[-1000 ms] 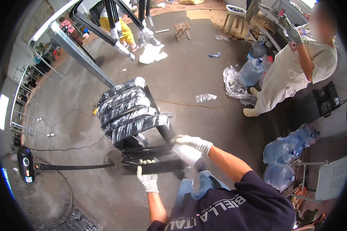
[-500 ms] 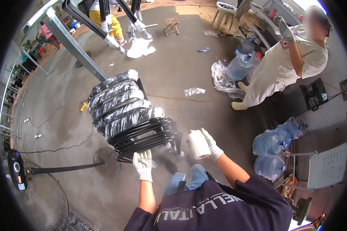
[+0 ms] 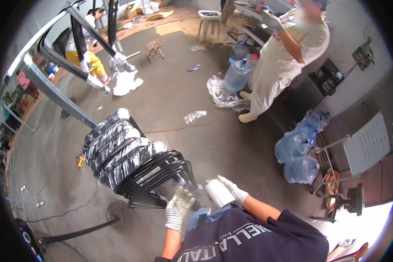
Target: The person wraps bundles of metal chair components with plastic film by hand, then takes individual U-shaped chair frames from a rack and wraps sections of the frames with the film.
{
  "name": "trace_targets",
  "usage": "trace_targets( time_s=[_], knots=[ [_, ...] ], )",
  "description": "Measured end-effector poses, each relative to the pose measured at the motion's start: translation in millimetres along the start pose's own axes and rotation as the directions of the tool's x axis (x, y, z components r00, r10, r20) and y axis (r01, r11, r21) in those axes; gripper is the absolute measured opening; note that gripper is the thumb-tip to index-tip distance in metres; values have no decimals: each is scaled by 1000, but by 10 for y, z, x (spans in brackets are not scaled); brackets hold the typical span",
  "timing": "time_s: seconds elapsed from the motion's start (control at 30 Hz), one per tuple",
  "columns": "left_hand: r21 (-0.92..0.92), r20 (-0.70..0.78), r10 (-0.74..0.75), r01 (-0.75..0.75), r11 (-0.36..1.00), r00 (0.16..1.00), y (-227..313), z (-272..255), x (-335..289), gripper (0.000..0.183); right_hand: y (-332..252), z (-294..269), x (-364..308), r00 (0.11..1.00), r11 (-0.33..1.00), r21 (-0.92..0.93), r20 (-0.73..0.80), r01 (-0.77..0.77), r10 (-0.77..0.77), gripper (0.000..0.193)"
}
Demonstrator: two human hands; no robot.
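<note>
Grips a white roll [image 3: 219, 193] in the right hand [image 3: 235, 191], clad in a pale knitted glove, with some fingers hidden behind it. Bears this roll tilted in the air, close before the dark shirt [image 3: 253, 236], to the right of the left hand [image 3: 179, 210] and apart from it. Holds that left hand, also gloved, with fingers raised and slightly parted, just beside a nested set of black tubular frames [image 3: 166, 167]. Cannot tell from this view about contact between fingertips and tubes.

Has beyond these bare tubes, to the left, a film-wrapped black bundle [image 3: 113, 146], and nearer on the floor a round pole base [image 3: 121, 217].

Faces, at the upper right, a co-worker [image 3: 270, 78] in pale clothes with 1 gloved hand [image 3: 271, 22] raised. Has blue water bottles [image 3: 299, 148] on the right near a white board [image 3: 367, 142], and more beside the co-worker's legs. Shows farther off a folding wooden stool [image 3: 153, 49], and at the upper left a 2nd person [image 3: 98, 66] in yellow trousers.
</note>
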State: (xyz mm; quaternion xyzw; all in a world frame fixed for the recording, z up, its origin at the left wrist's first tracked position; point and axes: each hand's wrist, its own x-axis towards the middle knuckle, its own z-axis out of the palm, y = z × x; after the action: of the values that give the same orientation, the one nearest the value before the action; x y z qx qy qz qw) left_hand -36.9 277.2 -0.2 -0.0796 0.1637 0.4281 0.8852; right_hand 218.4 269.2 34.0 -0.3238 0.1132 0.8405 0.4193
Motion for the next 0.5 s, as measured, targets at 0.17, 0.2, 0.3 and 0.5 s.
trace_targets(
  time_s=[0.17, 0.2, 0.3, 0.5],
  knots=[
    [50, 101, 45, -51, 997, 994, 105, 173, 16, 40, -218, 324, 47, 972, 961, 148, -55, 234, -228, 39],
    [45, 89, 55, -59, 997, 994, 100, 227, -20, 39, -263, 392, 6, 987, 941, 307, 24, 143, -158, 41],
    [94, 83, 78, -85, 992, 994, 115, 218, -108, 41, -325, 528, -86, 965, 946, 294, 174, 137, -194, 48],
    [6, 54, 119, -120, 993, 991, 159, 7, -339, 37, -221, 417, -80, 961, 893, 410, 117, 185, -252, 37]
  ],
)
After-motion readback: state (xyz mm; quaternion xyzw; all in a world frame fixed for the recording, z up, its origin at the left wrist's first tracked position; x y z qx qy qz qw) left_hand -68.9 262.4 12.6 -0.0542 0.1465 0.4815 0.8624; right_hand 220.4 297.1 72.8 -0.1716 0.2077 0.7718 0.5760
